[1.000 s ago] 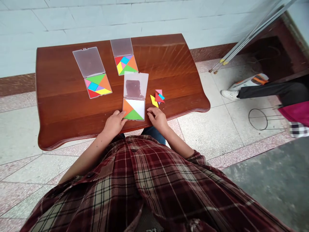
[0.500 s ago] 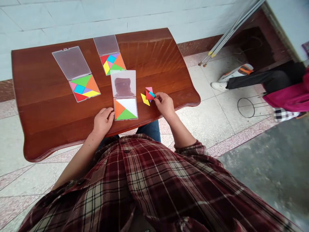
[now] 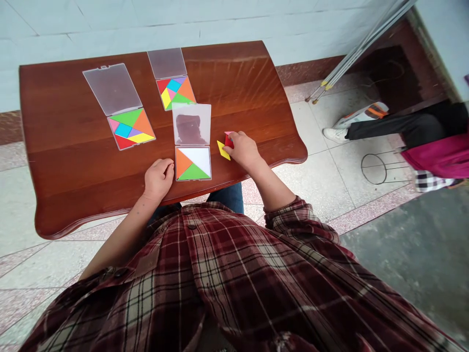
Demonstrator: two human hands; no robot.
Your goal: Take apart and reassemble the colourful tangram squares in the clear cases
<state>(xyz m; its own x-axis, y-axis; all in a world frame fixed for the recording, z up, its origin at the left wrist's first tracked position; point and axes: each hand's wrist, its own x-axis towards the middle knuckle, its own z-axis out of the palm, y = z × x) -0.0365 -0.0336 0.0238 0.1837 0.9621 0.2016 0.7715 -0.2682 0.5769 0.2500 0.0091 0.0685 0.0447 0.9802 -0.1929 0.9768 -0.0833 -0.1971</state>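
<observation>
The right hand (image 3: 244, 149) lies over a small pile of loose puzzle pieces on the counter (image 3: 73, 161). Its fingers are bent down onto the red piece (image 3: 229, 142). I cannot tell if they are pinching it or just touching it, because the hand hides most of the pile. A yellow piece (image 3: 223, 150) lies flat just beside the red one, between the hand and the tray (image 3: 193, 164).

The left hand (image 3: 158, 177) rests on the counter by the tray's left edge. Its fingers are loosely curled and hold nothing.

The tray is partly filled. It has an orange triangle (image 3: 182, 163) and a green triangle (image 3: 194, 172), and the rest is white. Its clear lid (image 3: 191, 123) lies open behind it. Two other puzzle boxes (image 3: 132, 130) lie farther back, both full of pieces.

The pieces look thin, flat, stiff and very light. They will likely slide easily on the shiny wood. Lying flat, they seem hard to lift from above. The best place to take hold is probably the thin edges, with two fingertips.
</observation>
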